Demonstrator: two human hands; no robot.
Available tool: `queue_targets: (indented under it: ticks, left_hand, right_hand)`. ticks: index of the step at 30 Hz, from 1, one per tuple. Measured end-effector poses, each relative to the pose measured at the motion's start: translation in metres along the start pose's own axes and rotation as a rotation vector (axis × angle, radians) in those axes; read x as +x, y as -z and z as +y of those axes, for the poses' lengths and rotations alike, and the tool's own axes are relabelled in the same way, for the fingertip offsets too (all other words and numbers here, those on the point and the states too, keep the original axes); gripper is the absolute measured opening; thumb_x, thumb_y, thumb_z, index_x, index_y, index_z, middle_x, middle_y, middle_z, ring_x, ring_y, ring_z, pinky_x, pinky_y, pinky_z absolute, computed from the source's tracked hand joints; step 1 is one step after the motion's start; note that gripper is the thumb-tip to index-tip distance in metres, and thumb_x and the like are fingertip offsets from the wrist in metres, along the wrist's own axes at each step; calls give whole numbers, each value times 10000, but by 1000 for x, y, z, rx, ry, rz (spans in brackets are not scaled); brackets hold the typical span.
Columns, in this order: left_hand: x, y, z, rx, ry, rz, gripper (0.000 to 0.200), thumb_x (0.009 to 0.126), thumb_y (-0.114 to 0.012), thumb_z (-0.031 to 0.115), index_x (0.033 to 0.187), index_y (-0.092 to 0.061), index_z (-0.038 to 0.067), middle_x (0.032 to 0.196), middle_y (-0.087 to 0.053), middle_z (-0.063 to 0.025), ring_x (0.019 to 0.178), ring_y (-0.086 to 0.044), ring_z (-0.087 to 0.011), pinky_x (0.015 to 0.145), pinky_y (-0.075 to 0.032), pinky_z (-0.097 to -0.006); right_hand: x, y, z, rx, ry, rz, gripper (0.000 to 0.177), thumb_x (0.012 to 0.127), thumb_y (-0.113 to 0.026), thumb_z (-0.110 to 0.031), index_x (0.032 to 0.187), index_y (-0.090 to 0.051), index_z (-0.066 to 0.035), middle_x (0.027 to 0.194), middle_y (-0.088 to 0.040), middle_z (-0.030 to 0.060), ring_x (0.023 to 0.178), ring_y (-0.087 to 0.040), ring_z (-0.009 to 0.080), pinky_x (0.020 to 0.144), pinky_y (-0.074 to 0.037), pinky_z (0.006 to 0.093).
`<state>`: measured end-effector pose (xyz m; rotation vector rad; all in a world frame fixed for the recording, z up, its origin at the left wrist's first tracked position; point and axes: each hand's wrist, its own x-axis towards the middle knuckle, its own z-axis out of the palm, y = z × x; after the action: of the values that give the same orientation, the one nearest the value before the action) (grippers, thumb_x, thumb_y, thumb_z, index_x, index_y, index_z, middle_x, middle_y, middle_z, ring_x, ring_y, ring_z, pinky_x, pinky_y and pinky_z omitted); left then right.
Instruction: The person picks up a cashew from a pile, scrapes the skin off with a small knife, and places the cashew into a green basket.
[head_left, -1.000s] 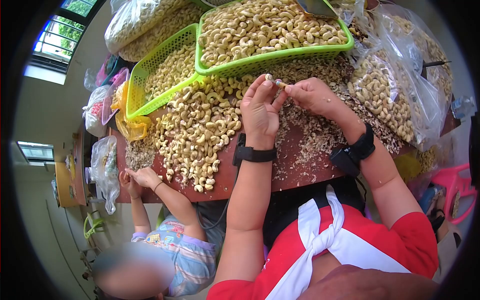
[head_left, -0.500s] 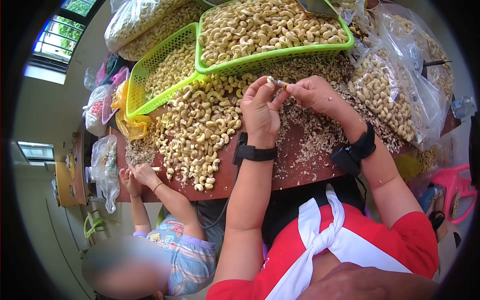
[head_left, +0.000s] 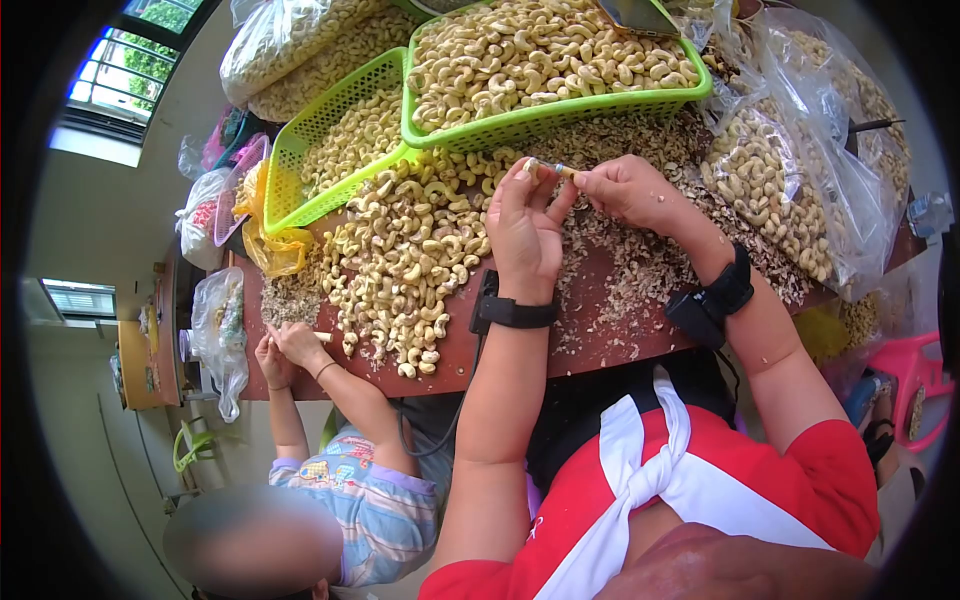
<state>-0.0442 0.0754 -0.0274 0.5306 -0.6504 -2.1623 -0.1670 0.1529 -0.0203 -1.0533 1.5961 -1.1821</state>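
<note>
My left hand (head_left: 527, 240) is raised over the table with its fingertips pinched on a cashew nut (head_left: 529, 167). Facing it, my right hand (head_left: 632, 193) grips a small knife (head_left: 566, 171) with a pale handle and a blue band. The knife's tip points left at the nut; its blade is too small to make out clearly. Below and around both hands lie brown skin scraps (head_left: 625, 265) on the red-brown table (head_left: 465, 345). A heap of loose cashews (head_left: 410, 250) spreads to the left of my left hand.
A large green basket (head_left: 560, 118) full of cashews stands behind my hands, beside a smaller green basket (head_left: 283, 180). A clear bag of cashews (head_left: 770, 190) lies at the right. At the left, another person's hands (head_left: 290, 350) work at the table edge near a plastic bag (head_left: 217, 330).
The view has shifted slightly, so the baskets and heap appear a little further right. My left fingers have moved slightly around the nut; the knife stays in my right hand.
</note>
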Motion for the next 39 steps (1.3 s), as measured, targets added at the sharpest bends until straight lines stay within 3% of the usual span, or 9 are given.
queue_targets:
  ticks: [14,20,39]
  left_hand:
    - [-3,2,-5,39,-104,-8,94,751,-512,-22,841,-493,-4,838,-536,-83,745,-551,-166,651,-528,-321]
    - [-7,-4,-6,42,-138,-32,98,737,-502,-11,834,-502,0,805,-559,-92,764,-564,-183,687,-513,-347]
    - [-2,1,0,89,-65,-1,108,739,-524,-12,840,-507,22,804,-561,-65,739,-562,-160,649,-523,-335]
  right_hand:
    - [-3,-2,-6,-68,5,24,380,809,-491,-334,584,-535,-32,501,-455,-23,461,-396,41,414,-315,198]
    - [-4,-1,-8,44,-3,7,388,811,-488,-337,554,-510,-47,489,-443,-28,435,-371,40,401,-296,192]
    - [-4,-5,-7,16,-38,-31,404,809,-484,-352,536,-501,-55,475,-424,-31,422,-358,42,391,-274,194]
